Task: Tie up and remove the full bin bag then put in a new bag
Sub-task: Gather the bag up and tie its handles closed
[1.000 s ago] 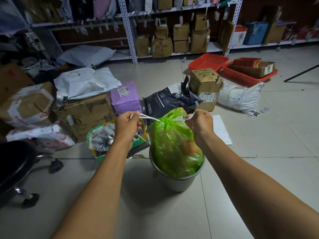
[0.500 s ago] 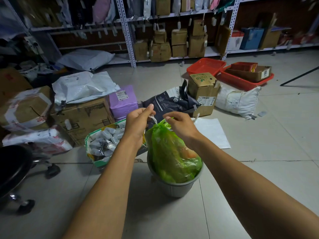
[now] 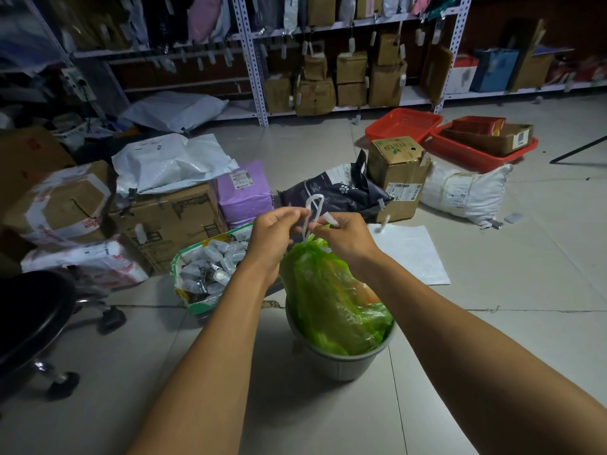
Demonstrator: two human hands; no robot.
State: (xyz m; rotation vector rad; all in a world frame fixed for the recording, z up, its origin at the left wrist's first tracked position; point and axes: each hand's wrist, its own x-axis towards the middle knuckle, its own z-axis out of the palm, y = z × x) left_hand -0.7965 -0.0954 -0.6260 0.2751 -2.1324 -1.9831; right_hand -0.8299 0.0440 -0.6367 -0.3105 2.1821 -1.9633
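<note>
A full green bin bag [image 3: 331, 300] stands in a small grey bin [image 3: 345, 364] on the tiled floor, its neck gathered tight at the top. White drawstrings [image 3: 313, 208] rise from the neck in a loop. My left hand [image 3: 274, 233] pinches the strings on the left side of the neck. My right hand [image 3: 345, 236] pinches them on the right, with a loose string end sticking out past its fingers. Both hands sit close together just above the bag.
A green-rimmed basket of small bottles [image 3: 210, 267] sits left of the bin. Cardboard boxes [image 3: 170, 221], a purple parcel [image 3: 244, 193], a dark pet-food bag [image 3: 335, 192] and a white sack [image 3: 463, 193] lie behind. Red crates [image 3: 404, 124] and shelves stand further back. A stool [image 3: 29, 320] is at left.
My hands, earlier spread apart pulling the drawstrings taut sideways, have come together above the bag's neck. The strings now stand up in a loop between my fingers.
</note>
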